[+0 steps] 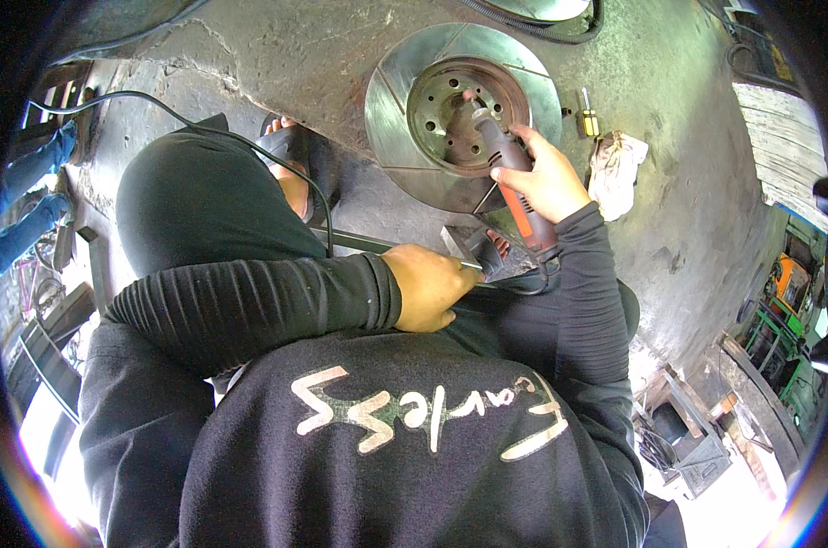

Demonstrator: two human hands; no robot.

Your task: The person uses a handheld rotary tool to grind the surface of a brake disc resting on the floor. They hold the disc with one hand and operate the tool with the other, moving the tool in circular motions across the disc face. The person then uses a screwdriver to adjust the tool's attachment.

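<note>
A slotted brake disc [391, 87] lies on the floor in front of me, its raised rusty centre pierced with several bolt holes. My right hand [549, 178] is closed round an orange and grey straight grinder [517, 205], whose nose points at the disc's centre. I cannot tell whether its tip touches the metal. Below the disc's near edge shows a thin metal rod [485, 199], close to my right thumb. Over my lap, my left hand [428, 288] is closed, with a thin silvery piece [469, 265] sticking out by its fingertips; its kind is unclear.
Right of the disc lie a yellow and black screwdriver [588, 119] and a crumpled white cloth [618, 173]. Part of another disc [546, 7] and a black hose [574, 36] appear at the top. A black cable [204, 128] crosses my knee. Someone in jeans [31, 196] is at far left.
</note>
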